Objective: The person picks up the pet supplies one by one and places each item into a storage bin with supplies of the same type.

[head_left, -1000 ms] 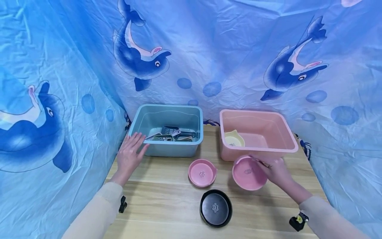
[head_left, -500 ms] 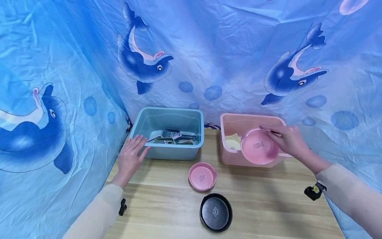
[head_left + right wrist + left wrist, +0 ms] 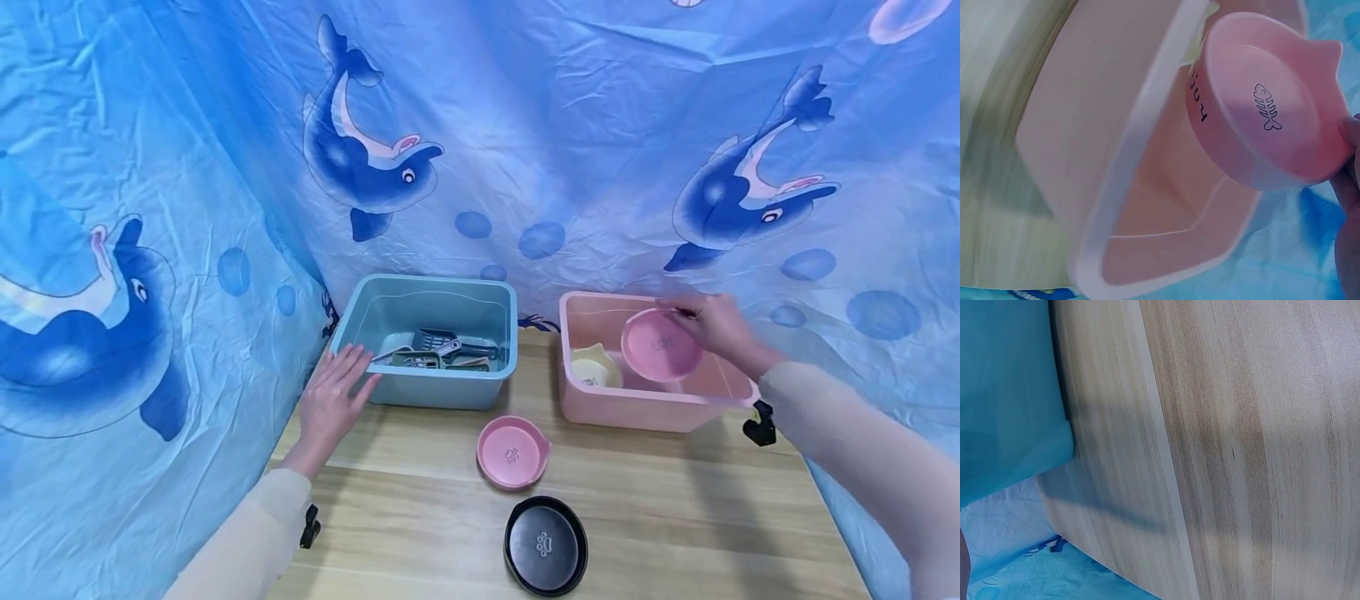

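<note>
My right hand (image 3: 716,323) pinches the rim of a pink pet bowl (image 3: 662,345) over the pink bin (image 3: 645,410). In the right wrist view the bowl (image 3: 1266,106) shows a fish-bone print and a pointed ear on its rim, tilted above the bin's opening. A pale yellow cat-ear bowl (image 3: 595,367) lies inside that bin at its left. My left hand (image 3: 333,398) rests with straight fingers at the front left rim of the blue bin (image 3: 431,392), which holds several litter scoops (image 3: 442,343). Only a sliver of this hand shows in the left wrist view.
Another pink bowl (image 3: 513,452) with a paw print sits on the wooden table (image 3: 405,517) between the bins. Nearer me is a black bowl (image 3: 546,546), also paw-printed. A blue dolphin-patterned sheet (image 3: 480,150) hangs behind and at the sides.
My right hand has carried the pink bowl up from in front of the pink bin, back over its opening. The left hand stays at the blue bin. The head view has shifted slightly.
</note>
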The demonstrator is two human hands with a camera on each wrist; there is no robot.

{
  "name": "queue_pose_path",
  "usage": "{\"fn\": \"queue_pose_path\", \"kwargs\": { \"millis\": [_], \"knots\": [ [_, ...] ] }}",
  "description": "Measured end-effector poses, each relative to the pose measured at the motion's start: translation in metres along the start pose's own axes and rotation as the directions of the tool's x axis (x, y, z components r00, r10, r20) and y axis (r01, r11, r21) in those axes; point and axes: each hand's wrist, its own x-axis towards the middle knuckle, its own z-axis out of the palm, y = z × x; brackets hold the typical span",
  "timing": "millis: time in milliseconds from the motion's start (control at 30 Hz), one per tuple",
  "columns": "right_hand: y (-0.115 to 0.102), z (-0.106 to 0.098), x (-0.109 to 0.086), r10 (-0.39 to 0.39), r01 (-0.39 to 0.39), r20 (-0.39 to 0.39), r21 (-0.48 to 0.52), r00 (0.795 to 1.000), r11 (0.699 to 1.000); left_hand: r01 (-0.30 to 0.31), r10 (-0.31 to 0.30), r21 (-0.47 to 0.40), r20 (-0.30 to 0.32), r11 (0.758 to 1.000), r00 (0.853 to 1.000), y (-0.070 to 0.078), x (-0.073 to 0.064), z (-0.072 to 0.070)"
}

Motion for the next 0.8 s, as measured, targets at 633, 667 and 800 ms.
{"fn": "queue_pose_path", "kwargs": {
  "millis": [633, 667, 800],
  "knots": [
    [0.048, 0.047, -0.015, 0.069, -0.067, 0.202, -0.016, 0.977, 0.998, 0.013, -0.012, -0.014, 0.028, 1.000, 1.000, 0.002, 0.000, -0.004],
    [0.049, 0.048, -0.015, 0.066, -0.063, 0.209, -0.020, 0.976, 0.998, 0.011, -0.011, -0.013, 0.024, 1.000, 1.000, 0.002, 0.000, -0.003],
    [0.052, 0.050, -0.015, 0.066, -0.063, 0.254, -0.019, 0.965, 0.998, 0.013, -0.013, -0.007, 0.027, 1.000, 1.000, 0.002, 0.001, -0.004]
  ]
}}
